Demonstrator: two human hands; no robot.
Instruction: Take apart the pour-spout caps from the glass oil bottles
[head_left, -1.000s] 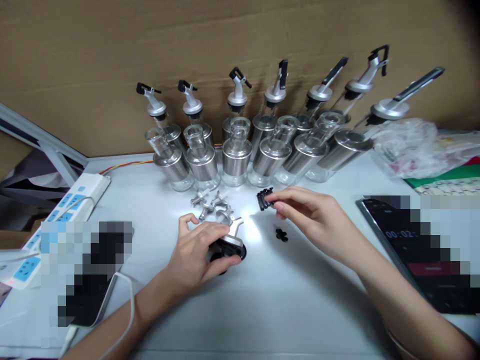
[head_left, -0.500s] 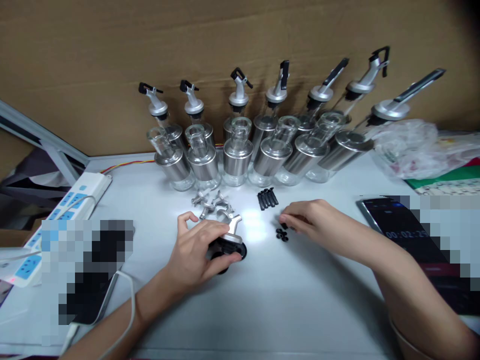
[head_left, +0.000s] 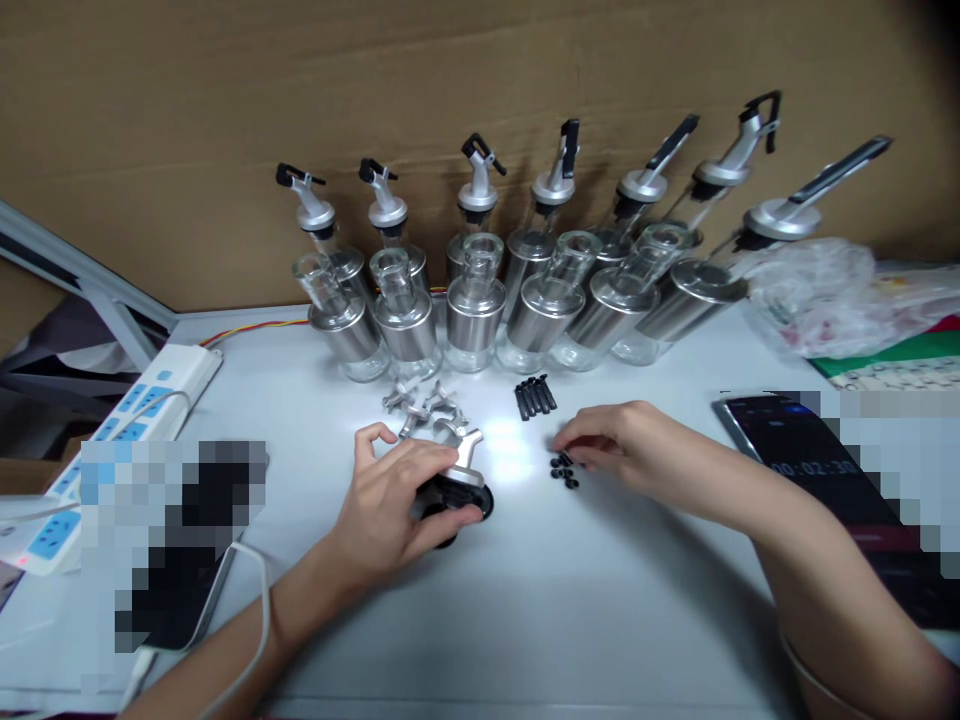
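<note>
Head camera, looking down over a white table [head_left: 570,600]: the person's left hand [head_left: 397,510] is curled over a pourer [head_left: 465,478], a silver spout on a black base, with the thumb under it and the fingers pressed down on top, so it is clamped against the tabletop just left of the middle. The right hand [head_left: 622,445] lies low on the table to the right of it, fingers drawn together with their tips at a little cluster of small black pieces [head_left: 564,472]. They are touching the cluster, but it is too small and shadowed to say whether one piece is pinched between them. Just beyond that hand, and apart from it, lies a short row of black pins [head_left: 534,396], side by side. A few loose silver spouts [head_left: 418,403] sit behind the left hand's fingers. Farther back stand two rows of glass bottles [head_left: 472,310] with silver bands, the back ones fitted with pourers and the front ones open at the neck, all against a cardboard wall [head_left: 480,80]. A white power strip [head_left: 150,400] lies at the left edge, a crumpled plastic bag [head_left: 817,295] at the far right, and a dark screen [head_left: 795,470] near the right forearm.
</note>
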